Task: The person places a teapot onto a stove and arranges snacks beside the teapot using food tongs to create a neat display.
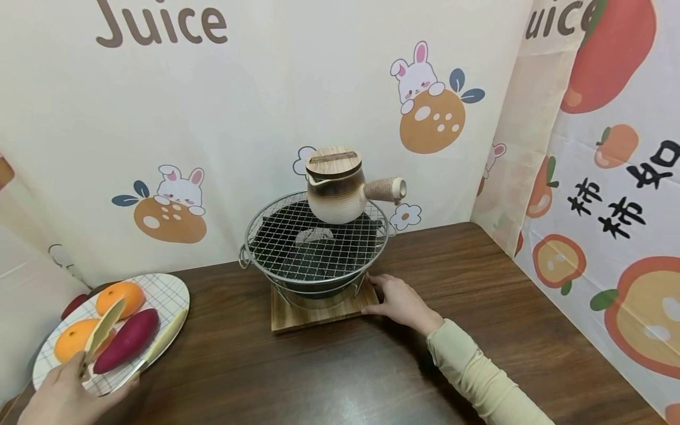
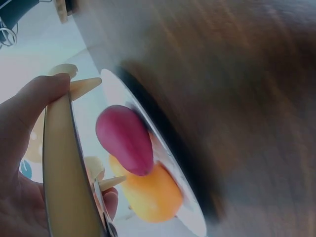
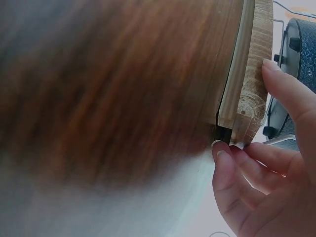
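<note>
At the lower left, my left hand [image 1: 69,392] holds cream-tipped tongs [image 1: 108,326], their two arms spread apart over the plate [image 1: 177,289]. Between and around the tips lie a purple sweet potato [image 1: 130,341] and two orange fruits [image 1: 121,297]. The left wrist view shows my thumb on one arm of the tongs [image 2: 66,163], apart from the sweet potato [image 2: 126,138]. My right hand [image 1: 401,304] grips the right corner of a wooden board [image 1: 297,321], thumb on its upper edge, fingers at its side. A round grill stove [image 1: 319,289] stands on that board.
On the wire mesh [image 1: 281,254] sits a brown-and-white side-handled teapot [image 1: 340,203] with a wooden lid. Its handle points right. A printed cloth [image 1: 255,118] hangs along the back and right side of the dark wooden table [image 1: 329,366]. Another dark red item [image 1: 74,306] shows at the plate's far edge.
</note>
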Demonstrator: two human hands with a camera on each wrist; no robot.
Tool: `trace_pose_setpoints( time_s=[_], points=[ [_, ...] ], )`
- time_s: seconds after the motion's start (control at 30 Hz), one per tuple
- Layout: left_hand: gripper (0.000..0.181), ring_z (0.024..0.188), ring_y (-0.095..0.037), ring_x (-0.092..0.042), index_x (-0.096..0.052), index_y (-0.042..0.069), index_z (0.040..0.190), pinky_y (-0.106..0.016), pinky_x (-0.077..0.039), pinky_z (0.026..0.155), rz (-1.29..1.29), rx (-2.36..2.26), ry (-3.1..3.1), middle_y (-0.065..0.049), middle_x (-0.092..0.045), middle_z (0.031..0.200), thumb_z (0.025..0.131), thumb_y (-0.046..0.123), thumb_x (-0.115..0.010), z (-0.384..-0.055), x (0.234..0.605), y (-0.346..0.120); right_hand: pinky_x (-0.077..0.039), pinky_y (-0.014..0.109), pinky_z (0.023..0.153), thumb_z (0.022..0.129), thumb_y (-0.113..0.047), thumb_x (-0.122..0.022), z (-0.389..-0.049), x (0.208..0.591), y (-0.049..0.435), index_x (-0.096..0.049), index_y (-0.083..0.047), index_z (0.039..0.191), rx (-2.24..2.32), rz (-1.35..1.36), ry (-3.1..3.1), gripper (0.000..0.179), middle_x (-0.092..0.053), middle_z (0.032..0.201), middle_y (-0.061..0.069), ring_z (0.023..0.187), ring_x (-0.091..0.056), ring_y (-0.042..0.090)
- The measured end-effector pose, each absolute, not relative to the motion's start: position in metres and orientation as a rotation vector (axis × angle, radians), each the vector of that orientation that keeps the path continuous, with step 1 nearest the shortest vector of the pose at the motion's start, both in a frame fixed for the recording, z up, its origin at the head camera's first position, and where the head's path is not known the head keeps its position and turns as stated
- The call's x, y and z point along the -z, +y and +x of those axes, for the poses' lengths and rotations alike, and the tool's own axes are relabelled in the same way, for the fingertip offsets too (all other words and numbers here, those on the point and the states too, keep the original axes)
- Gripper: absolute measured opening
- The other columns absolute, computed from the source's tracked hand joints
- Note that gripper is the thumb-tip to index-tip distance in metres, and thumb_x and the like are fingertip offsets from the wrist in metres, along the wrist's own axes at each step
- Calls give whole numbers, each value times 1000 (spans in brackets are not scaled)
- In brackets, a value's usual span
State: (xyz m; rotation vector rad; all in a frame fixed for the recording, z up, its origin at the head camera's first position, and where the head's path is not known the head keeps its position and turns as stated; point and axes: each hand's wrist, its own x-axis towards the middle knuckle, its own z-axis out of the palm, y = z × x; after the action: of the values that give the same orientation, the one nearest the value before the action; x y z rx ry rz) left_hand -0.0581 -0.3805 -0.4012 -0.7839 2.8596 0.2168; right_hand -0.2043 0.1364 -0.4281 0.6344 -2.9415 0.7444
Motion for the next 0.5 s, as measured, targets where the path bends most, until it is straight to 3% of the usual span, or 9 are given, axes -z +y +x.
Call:
trace_pose_setpoints(
  time_s=[0.4, 0.5],
  points=[
    [117, 85, -44, -59, -31, -22, 128, -47, -56, 70, -743, -252, 2848, -48, -49, 114, 66, 66, -77, -46, 412, -401, -54, 45, 94, 74, -42, -83, -204, 428, 138, -60, -1, 132, -738, 618, -2954, 75, -66, 127, 15, 115, -65, 29],
    [115, 77, -38, -58, -31, -21, 126, -42, -56, 65, -822, -307, 2851, -44, -53, 104, 63, 61, -82, -44, 415, -397, -54, 45, 94, 74, -42, -82, -204, 428, 137, -60, -1, 132, -739, 616, -2957, 75, -65, 128, 16, 116, -65, 29]
  ],
)
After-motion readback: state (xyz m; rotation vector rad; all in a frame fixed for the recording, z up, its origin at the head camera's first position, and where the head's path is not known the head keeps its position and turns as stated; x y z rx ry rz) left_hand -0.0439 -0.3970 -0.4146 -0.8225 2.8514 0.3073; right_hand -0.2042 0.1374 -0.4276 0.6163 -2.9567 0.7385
